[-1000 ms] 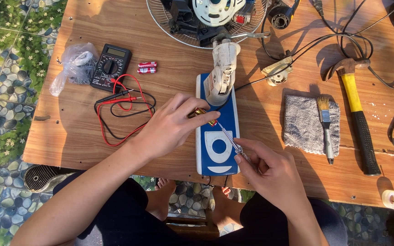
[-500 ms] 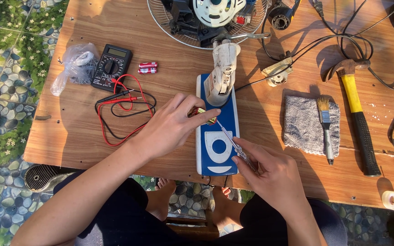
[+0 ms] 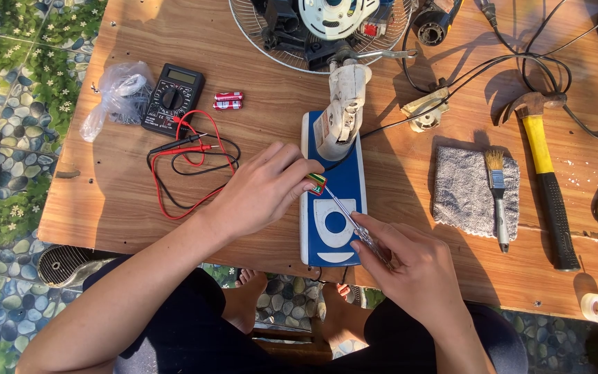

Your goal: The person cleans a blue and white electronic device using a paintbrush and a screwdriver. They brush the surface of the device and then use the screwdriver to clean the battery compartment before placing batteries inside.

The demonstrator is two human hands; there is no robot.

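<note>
Left hand (image 3: 261, 190) pinches a small red-green part (image 3: 318, 183) over the blue fan base (image 3: 333, 201); right hand (image 3: 417, 266) grips a screwdriver (image 3: 351, 221), tip at that part; base lies mid-worktop (image 3: 119, 201), multimeter (image 3: 172, 99) left, grey cloth (image 3: 461, 190) right.

Blue rectangular plastic fan base (image 3: 346, 187) is marked with white curved panels and a blue round button. A cream plastic fan neck (image 3: 340, 114) is seen above it. The brown wooden desk (image 3: 271, 76) shows plain grain. A black multimeter (image 3: 172, 98) is paired with red and black probe leads (image 3: 188, 163). A small green-and-red striped piece (image 3: 318, 183) is noted. A grey terry cloth (image 3: 461, 190), a yellow-and-black handled hammer (image 3: 545, 170) and a green-blue pebble-patterned floor (image 3: 1, 104) are recorded.
</note>
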